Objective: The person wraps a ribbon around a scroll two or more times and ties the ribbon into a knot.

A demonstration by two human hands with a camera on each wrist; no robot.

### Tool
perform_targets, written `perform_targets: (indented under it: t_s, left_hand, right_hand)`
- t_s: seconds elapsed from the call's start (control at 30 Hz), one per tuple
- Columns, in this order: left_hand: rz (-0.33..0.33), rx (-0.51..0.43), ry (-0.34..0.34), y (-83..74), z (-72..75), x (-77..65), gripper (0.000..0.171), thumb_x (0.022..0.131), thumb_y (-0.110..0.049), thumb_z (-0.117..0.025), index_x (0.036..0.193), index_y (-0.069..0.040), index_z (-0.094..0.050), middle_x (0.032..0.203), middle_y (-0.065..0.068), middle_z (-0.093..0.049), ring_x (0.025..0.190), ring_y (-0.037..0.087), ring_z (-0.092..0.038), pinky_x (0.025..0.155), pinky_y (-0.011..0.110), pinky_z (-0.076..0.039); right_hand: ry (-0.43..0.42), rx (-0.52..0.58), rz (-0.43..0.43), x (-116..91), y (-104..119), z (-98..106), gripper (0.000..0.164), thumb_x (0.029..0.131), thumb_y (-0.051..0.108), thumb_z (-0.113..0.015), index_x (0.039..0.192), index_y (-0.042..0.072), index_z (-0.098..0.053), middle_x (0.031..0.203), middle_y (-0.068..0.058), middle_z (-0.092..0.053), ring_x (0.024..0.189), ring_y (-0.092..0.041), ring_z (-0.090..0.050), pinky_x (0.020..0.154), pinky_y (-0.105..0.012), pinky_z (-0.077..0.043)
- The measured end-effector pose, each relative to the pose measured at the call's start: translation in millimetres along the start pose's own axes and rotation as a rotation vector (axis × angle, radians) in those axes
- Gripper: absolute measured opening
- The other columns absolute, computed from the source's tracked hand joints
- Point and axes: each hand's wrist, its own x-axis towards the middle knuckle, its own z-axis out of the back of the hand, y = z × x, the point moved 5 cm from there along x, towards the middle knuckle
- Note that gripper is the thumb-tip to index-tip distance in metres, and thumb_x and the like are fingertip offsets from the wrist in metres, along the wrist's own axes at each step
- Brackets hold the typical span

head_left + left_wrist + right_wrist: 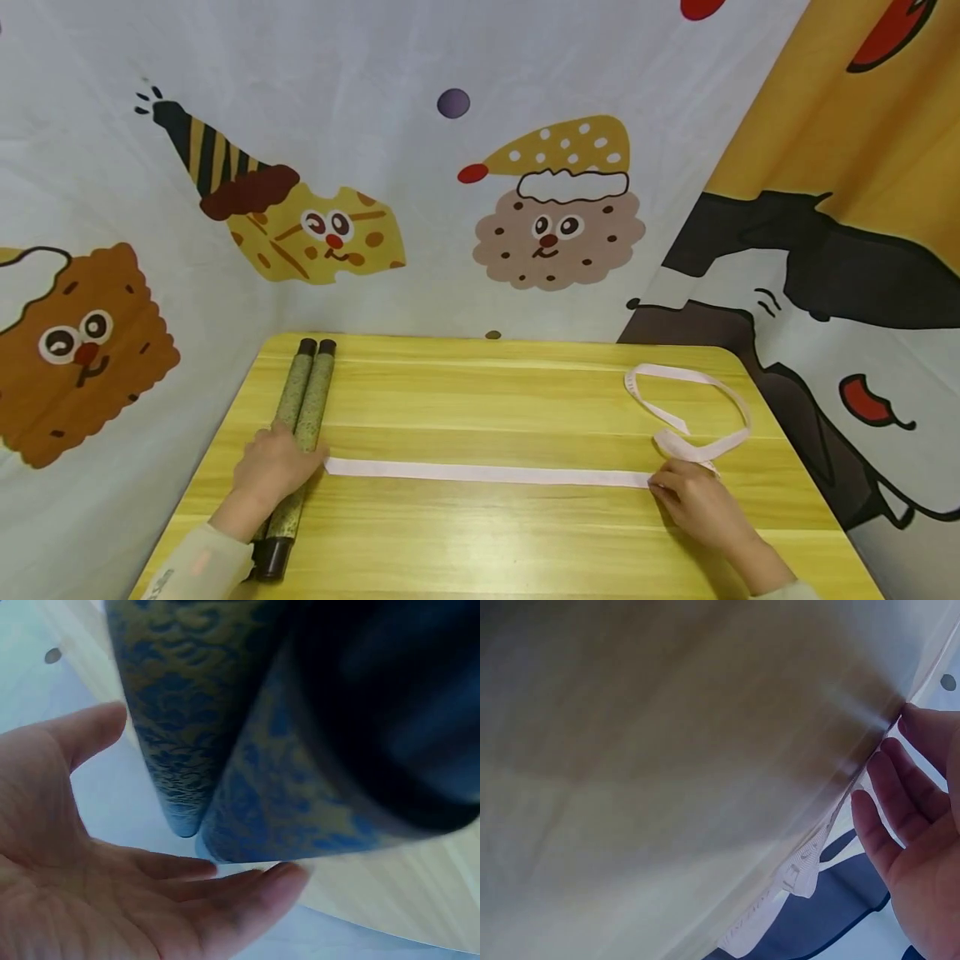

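Observation:
Two patterned green scrolls (313,408) with dark end caps lie side by side at the left of the table. My left hand (273,467) rests over them, its fingers fairly straight beside the rolls in the left wrist view. The left thumb tip is right at one end of a pale pink soft tape measure (487,474). The tape runs straight across the table to my right hand (693,500), whose thumb and fingertips pinch it. Beyond that hand the rest of the tape loops loosely, with printed marks on its other face. The right wrist view shows the fingertips (889,746) close against the tabletop.
The yellow wood-grain table (480,400) has rounded far corners. Behind it hangs a white cloth (420,50) printed with cartoon biscuits and cheese, and an orange and black cartoon panel (862,150) hangs at the right.

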Motion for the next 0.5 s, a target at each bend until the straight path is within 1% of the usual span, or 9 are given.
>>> perform_targets:
  t_s: [0.07,0.13,0.17,0.23,0.3,0.33,0.37,0.43,0.5]
  left_hand:
    - [0.024,0.004,0.043,3.2,-2.3,-0.1,0.115,0.096,-0.057,-0.066,0.145,0.033,-0.014,0.137,0.057,-0.034,0.112,0.069,-0.051,0.081,0.069,-0.054]
    - [0.035,0.003,0.068,4.9,-3.3,0.0,0.115,0.095,-0.053,-0.070,0.144,0.033,-0.013,0.135,0.056,-0.038,0.104,0.065,-0.057,0.077,0.065,-0.056]
    - [0.036,0.004,0.074,5.7,-3.5,0.3,0.114,0.095,-0.051,-0.071,0.144,0.033,-0.012,0.134,0.056,-0.039,0.102,0.064,-0.059,0.076,0.064,-0.056]
    - [0.033,0.010,0.091,8.2,-4.4,1.7,0.113,0.094,-0.048,-0.073,0.143,0.034,-0.012,0.130,0.055,-0.043,0.097,0.060,-0.062,0.072,0.061,-0.057]
    - [0.035,0.009,0.103,10.5,-4.5,3.5,0.112,0.093,-0.047,-0.074,0.143,0.034,-0.014,0.127,0.054,-0.047,0.094,0.058,-0.063,0.071,0.059,-0.057]
    - [0.038,0.006,0.109,11.9,-4.7,4.3,0.112,0.093,-0.047,-0.074,0.143,0.034,-0.014,0.125,0.053,-0.049,0.091,0.055,-0.064,0.069,0.057,-0.057]
    - [0.041,-0.002,0.115,13.2,-4.8,4.7,0.113,0.092,-0.047,-0.075,0.143,0.034,-0.014,0.122,0.051,-0.052,0.087,0.051,-0.066,0.066,0.054,-0.057]
    - [0.047,-0.025,0.124,15.3,-4.3,5.0,0.112,0.092,-0.047,-0.075,0.143,0.033,-0.016,0.110,0.044,-0.060,0.076,0.041,-0.066,0.059,0.048,-0.055]
    - [0.056,-0.050,0.129,16.7,-3.4,4.7,0.111,0.092,-0.045,-0.075,0.144,0.033,-0.016,0.095,0.034,-0.065,0.066,0.032,-0.061,0.052,0.041,-0.050]
  right_hand:
    - [0.002,0.008,0.003,-1,-1,-1,0.020,0.077,0.003,-0.091,0.086,0.018,-0.079,0.087,0.012,-0.066,0.076,-0.004,-0.061,0.063,-0.028,-0.055]
    - [0.002,0.007,0.004,-1,-1,-2,0.020,0.077,0.003,-0.090,0.086,0.017,-0.079,0.088,0.011,-0.066,0.076,-0.004,-0.061,0.063,-0.027,-0.054]
    - [0.002,0.005,0.007,-1,-1,-2,0.018,0.079,0.005,-0.090,0.087,0.017,-0.080,0.088,0.011,-0.066,0.076,-0.005,-0.061,0.063,-0.027,-0.054]
    - [-0.003,0.002,0.014,-1,-1,-3,0.017,0.079,0.006,-0.090,0.087,0.017,-0.080,0.088,0.011,-0.066,0.076,-0.005,-0.061,0.063,-0.027,-0.054]
    - [-0.009,-0.007,0.014,0,0,-3,0.021,0.075,0.004,-0.091,0.086,0.017,-0.080,0.088,0.011,-0.066,0.076,-0.005,-0.061,0.063,-0.027,-0.054]
    - [-0.011,-0.010,0.015,0,1,-4,0.020,0.075,0.005,-0.091,0.086,0.017,-0.080,0.088,0.011,-0.066,0.076,-0.006,-0.061,0.063,-0.027,-0.054]
    - [-0.012,-0.013,0.014,1,1,-4,0.020,0.075,0.005,-0.091,0.086,0.017,-0.080,0.088,0.011,-0.066,0.077,-0.006,-0.062,0.063,-0.028,-0.055]
    - [-0.009,-0.015,0.011,3,2,-5,0.022,0.073,0.004,-0.092,0.085,0.017,-0.080,0.088,0.011,-0.066,0.077,-0.007,-0.062,0.064,-0.028,-0.055]
    - [-0.003,-0.020,0.008,4,3,-6,0.022,0.074,0.004,-0.092,0.086,0.017,-0.080,0.088,0.011,-0.066,0.078,-0.007,-0.063,0.064,-0.028,-0.055]
